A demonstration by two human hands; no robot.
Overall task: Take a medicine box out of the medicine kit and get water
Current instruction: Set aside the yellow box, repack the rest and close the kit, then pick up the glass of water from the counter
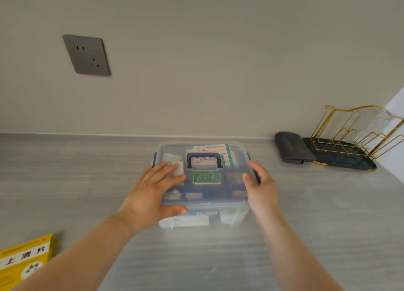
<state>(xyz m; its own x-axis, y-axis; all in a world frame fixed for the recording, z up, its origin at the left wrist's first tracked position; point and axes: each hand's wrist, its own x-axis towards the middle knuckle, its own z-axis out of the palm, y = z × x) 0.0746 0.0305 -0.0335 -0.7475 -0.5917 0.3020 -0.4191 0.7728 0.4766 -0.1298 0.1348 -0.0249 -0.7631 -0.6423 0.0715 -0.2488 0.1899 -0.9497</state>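
One medicine kit [203, 177], a clear plastic case with a dark carry handle [204, 160] folded flat on its lid, stands on the grey bench [87, 181] near the back wall, and both hands are on it. The left hand [150, 194] lies spread over the lid's left part, fingers flat on top and the thumb hooked under the front rim. The right hand [261, 187] clasps the right edge of the lid, thumb on top and the fingers wrapped down the side by the dark latch. The hands are apart, one at each side, with the handle between them, and the lid is on the case.

Through the lid several packets show: a white-and-green carton [216, 152] with a line of small print too blurred to read, and a green label [207, 178], also unreadable. How many packs lie inside cannot be counted.

At the lower left corner, well apart from the kit, lies one yellow medicine box [24, 260], cut by the frame edge; its dark characters read "上清片".

On the wall hangs one grey socket plate [86, 55]. To the right stand one folded grey cloth [291, 147] and, just beside it, one gold wire rack [358, 131] on a dark tray [349, 161].
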